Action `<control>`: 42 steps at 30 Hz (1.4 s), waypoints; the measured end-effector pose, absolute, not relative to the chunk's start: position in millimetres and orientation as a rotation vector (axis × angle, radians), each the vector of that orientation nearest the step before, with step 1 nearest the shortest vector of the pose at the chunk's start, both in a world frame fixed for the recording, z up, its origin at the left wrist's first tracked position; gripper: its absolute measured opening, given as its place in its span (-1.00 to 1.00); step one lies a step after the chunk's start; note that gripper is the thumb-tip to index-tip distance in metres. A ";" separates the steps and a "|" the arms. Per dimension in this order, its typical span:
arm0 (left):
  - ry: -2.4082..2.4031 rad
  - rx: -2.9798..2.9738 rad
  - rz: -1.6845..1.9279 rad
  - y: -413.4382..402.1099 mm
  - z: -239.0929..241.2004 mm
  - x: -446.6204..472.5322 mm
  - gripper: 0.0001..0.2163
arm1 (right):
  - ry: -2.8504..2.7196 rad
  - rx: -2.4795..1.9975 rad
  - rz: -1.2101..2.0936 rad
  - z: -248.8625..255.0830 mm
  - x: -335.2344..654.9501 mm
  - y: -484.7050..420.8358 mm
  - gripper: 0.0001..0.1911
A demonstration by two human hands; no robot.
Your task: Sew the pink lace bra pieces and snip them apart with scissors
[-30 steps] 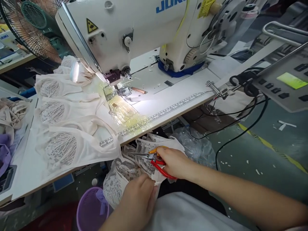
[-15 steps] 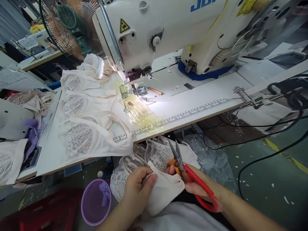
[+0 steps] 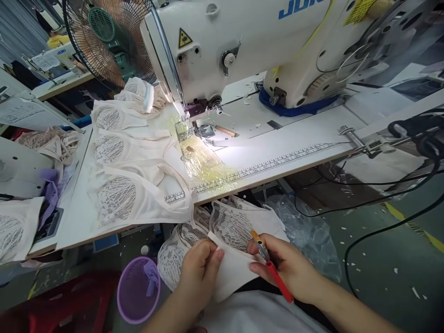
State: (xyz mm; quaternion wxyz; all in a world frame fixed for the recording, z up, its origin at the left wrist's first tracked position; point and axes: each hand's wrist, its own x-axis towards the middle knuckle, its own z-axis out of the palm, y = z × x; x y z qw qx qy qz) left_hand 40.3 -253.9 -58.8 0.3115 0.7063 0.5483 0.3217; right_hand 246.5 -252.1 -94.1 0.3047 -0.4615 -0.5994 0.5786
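Between my hands, a pale cream bra (image 3: 234, 270) with lace cups hangs below the table edge. The fingers and thumb of my left hand (image 3: 199, 266) pinch its upper band edge. Scissors (image 3: 277, 280) with red and orange handle parts rest in my right hand (image 3: 284, 261), which is curled around them. Their blades are mostly hidden by the hand. The right thumb and fingertips also meet the bra's right end; whether they grip the cloth, I cannot tell. More lace cups (image 3: 234, 226) lie just beyond my hands, partly covered.
Ahead stands a sewing machine (image 3: 249, 41) on a white table (image 3: 298, 152) with a printed ruler. Several cream bras (image 3: 120, 199) lie on its left. A fan (image 3: 109, 41) is behind. On the floor are a purple bin (image 3: 138, 296) and a red stool (image 3: 69, 300). Black cables hang at right.
The scissors have turned in my right hand: their blades pointed up and apart before and now are tucked into the hand. The right fingers moved toward the cloth. My left hand keeps its pinch.
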 end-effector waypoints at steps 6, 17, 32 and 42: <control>1.464 1.670 0.841 -255.4 -59.7 39.3 -0.81 | -1.716 -1.212 1.468 -85.8 245.4 -248.7 -0.72; 1.440 1.215 0.947 -259.6 -67.3 35.1 -0.74 | -1.546 -1.080 1.472 -89.7 250.3 -254.2 -0.85; 0.850 2.557 0.478 -236.4 -26.9 57.9 -0.86 | -1.749 -0.981 1.203 -79.0 245.2 -253.9 -0.77; 1.168 1.215 0.517 -232.9 -45.8 49.4 -0.76 | -1.404 -0.916 1.576 -89.6 242.0 -256.8 -0.74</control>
